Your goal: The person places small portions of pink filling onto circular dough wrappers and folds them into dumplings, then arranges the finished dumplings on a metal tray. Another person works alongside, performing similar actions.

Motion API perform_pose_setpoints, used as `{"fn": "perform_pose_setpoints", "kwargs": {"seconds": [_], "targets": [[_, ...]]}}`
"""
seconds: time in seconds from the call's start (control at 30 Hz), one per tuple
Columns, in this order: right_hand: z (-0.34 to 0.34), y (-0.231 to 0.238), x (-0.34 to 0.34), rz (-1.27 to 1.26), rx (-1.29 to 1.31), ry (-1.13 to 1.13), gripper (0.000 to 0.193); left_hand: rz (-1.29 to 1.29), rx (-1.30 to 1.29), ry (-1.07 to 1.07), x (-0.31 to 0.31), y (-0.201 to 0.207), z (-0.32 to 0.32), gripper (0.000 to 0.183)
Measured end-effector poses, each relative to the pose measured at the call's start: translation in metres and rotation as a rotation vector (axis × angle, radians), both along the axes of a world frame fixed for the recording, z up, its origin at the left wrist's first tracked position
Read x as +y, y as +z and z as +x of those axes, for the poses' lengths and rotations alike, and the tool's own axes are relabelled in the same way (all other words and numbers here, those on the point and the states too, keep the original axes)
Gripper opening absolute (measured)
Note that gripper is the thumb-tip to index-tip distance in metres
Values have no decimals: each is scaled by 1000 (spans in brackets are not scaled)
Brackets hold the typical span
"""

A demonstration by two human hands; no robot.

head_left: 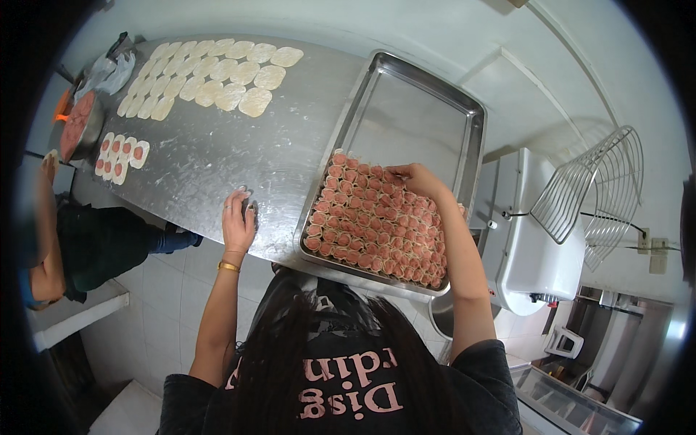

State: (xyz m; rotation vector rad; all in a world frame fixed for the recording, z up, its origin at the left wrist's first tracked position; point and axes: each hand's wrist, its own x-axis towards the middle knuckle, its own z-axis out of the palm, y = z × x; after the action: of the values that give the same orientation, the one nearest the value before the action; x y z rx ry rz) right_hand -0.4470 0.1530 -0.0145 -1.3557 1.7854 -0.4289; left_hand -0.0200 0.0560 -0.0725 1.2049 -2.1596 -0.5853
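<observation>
Rows of open-topped dumplings (373, 217) with pink meat filling fill the near part of a large steel tray (471, 138). My right hand (422, 180) reaches over the far row, fingers bent down around a dumpling there; the hand partly hides it. My left hand (238, 221) rests low over the steel table (290, 145) near its front edge, fingers apart, holding nothing. Several flat pale wrappers (210, 69) lie in rows at the back of the table. At the left, a smaller group of wrappers (119, 156) bears dabs of pink filling.
A steel bowl of pink meat filling (80, 130) with an orange handle stands at the table's left end, beside a plastic bag (116, 72). Another person (94, 243) is at the left. On the right are a white machine (544, 239) and a wire rack (594, 192).
</observation>
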Motion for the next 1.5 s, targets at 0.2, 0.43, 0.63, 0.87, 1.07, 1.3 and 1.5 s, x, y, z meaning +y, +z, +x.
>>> {"fn": "perform_pose_setpoints", "kwargs": {"seconds": [0.2,0.43,0.63,0.87,1.07,1.3,1.5], "targets": [[-6,1,-5,-3,39,81,40,10,4,6,0,0,0,31],[10,0,-21,-5,52,43,55,-15,1,-2,-1,0,0,30],[9,-6,-19,27,32,101,48,-5,5,-7,-2,0,1,30],[13,-2,-34,-12,-127,-10,62,-19,-8,-11,-2,1,0,30],[14,-13,-47,121,-113,193,65,-25,14,-25,-3,-7,3,30],[-35,37,22,-692,-608,-464,49,-44,120,-113,-3,-8,4,32],[2,61,182,-1235,-689,-1122,31,-8,241,-326,-13,-8,12,33]]}}
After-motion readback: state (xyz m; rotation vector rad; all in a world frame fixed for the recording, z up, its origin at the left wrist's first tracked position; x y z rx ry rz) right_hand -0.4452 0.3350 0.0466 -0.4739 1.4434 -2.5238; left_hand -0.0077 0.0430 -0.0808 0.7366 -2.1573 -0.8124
